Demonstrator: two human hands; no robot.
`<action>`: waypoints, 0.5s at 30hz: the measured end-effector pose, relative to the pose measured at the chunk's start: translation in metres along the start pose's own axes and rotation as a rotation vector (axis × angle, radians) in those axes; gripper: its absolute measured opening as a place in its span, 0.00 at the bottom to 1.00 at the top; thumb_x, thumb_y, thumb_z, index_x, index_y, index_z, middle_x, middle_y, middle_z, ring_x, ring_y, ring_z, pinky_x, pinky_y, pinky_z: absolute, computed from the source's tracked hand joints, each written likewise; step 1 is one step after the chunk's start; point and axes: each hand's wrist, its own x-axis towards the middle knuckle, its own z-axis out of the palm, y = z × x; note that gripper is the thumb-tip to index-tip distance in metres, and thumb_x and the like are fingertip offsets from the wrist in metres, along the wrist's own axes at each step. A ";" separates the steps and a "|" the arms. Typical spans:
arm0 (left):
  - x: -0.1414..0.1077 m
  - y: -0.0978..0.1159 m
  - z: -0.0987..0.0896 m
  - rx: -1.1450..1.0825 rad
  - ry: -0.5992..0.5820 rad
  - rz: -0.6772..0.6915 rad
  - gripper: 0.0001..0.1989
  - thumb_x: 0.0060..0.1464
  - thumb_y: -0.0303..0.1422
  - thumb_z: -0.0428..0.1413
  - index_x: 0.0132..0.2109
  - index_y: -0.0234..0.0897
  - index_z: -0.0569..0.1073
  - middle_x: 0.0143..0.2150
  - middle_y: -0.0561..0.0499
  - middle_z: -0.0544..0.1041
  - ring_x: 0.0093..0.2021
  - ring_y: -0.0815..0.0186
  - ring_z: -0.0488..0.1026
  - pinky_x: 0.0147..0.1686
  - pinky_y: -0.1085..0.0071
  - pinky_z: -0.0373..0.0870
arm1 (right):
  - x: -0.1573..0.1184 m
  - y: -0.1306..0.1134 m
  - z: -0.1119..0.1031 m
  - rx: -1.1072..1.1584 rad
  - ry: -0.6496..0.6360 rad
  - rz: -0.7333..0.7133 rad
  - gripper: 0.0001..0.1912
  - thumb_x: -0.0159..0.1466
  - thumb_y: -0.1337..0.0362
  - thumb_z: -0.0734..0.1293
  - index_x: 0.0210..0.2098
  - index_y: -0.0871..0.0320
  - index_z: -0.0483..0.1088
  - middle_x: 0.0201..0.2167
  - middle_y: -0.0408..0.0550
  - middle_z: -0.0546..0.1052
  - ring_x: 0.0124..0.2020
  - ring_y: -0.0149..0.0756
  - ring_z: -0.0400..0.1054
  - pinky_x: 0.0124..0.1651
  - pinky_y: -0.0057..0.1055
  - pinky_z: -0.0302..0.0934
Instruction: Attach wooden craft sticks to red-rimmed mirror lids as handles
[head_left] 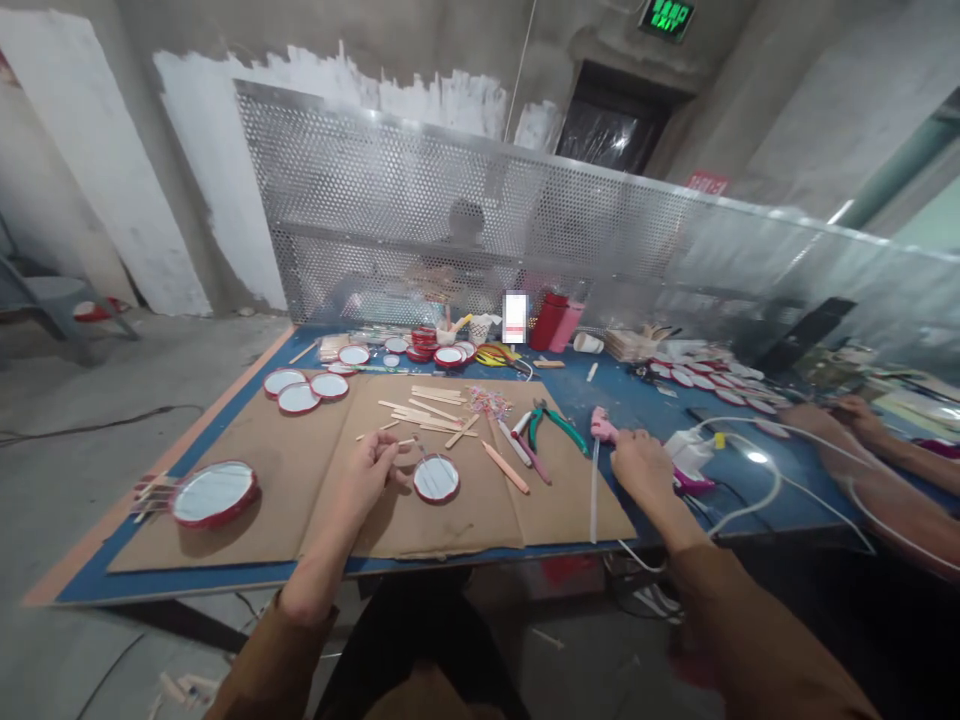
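My left hand (pixel 373 468) is closed in a pinch on a thin wooden stick (pixel 406 441), just left of a small round disc (pixel 436 478) with a red rim and pale face. That disc lies flat on the cardboard sheet (pixel 277 505). On the right, my right hand (pixel 643 468) is wrapped round a pink glue gun (pixel 602 426); a long translucent glue stick (pixel 595 495) hangs below it. Between my hands lie loose flat wooden sticks (pixel 424 413), an orange pencil-like tool (pixel 505 468), several pens (pixel 525 450) and green-handled pliers (pixel 562 428).
A larger red-rimmed disc (pixel 214 494) with sticks fixed to it lies at left, below several discs (pixel 298 397). Red bottle (pixel 548 320) and cups stand at the back. White cables (pixel 780 480) and another person's arms (pixel 862 470) occupy the right. A perforated metal screen (pixel 375 190) borders the table.
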 end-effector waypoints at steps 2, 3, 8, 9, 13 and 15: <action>0.003 -0.004 -0.001 0.001 -0.015 0.009 0.12 0.52 0.40 0.52 0.37 0.37 0.61 0.40 0.47 0.79 0.18 0.71 0.73 0.22 0.74 0.69 | 0.014 0.009 0.011 0.035 -0.066 0.000 0.13 0.61 0.73 0.59 0.43 0.72 0.68 0.43 0.69 0.71 0.47 0.53 0.67 0.43 0.38 0.56; 0.003 -0.005 -0.002 0.015 -0.017 0.013 0.11 0.52 0.39 0.52 0.38 0.37 0.61 0.40 0.47 0.79 0.18 0.71 0.73 0.22 0.74 0.69 | 0.022 0.011 0.016 0.056 -0.091 0.008 0.13 0.61 0.73 0.59 0.43 0.73 0.68 0.43 0.70 0.71 0.47 0.53 0.67 0.44 0.38 0.57; 0.001 0.000 0.000 0.071 0.009 0.035 0.10 0.54 0.37 0.51 0.39 0.35 0.65 0.41 0.46 0.79 0.19 0.72 0.73 0.22 0.76 0.68 | 0.058 0.015 0.031 0.245 -0.218 0.121 0.13 0.63 0.65 0.62 0.41 0.70 0.69 0.39 0.71 0.73 0.44 0.54 0.70 0.44 0.45 0.55; 0.000 0.001 0.001 0.072 0.009 0.035 0.10 0.53 0.37 0.51 0.39 0.35 0.66 0.41 0.46 0.78 0.19 0.73 0.73 0.22 0.76 0.68 | 0.064 0.016 0.032 0.301 -0.229 0.140 0.11 0.61 0.65 0.64 0.38 0.69 0.70 0.38 0.70 0.73 0.44 0.54 0.70 0.44 0.45 0.55; -0.001 0.001 0.002 0.042 0.018 0.011 0.09 0.53 0.36 0.51 0.37 0.34 0.66 0.39 0.48 0.77 0.17 0.75 0.71 0.20 0.77 0.66 | 0.071 0.025 0.031 0.605 -0.207 0.206 0.06 0.50 0.75 0.69 0.22 0.63 0.67 0.28 0.58 0.74 0.34 0.45 0.70 0.36 0.36 0.55; -0.001 0.000 0.001 0.049 0.028 0.017 0.08 0.52 0.35 0.51 0.36 0.34 0.67 0.33 0.51 0.77 0.17 0.74 0.71 0.21 0.77 0.66 | 0.065 0.032 0.025 0.808 -0.131 0.242 0.12 0.49 0.77 0.69 0.15 0.61 0.63 0.21 0.51 0.71 0.26 0.37 0.68 0.31 0.32 0.53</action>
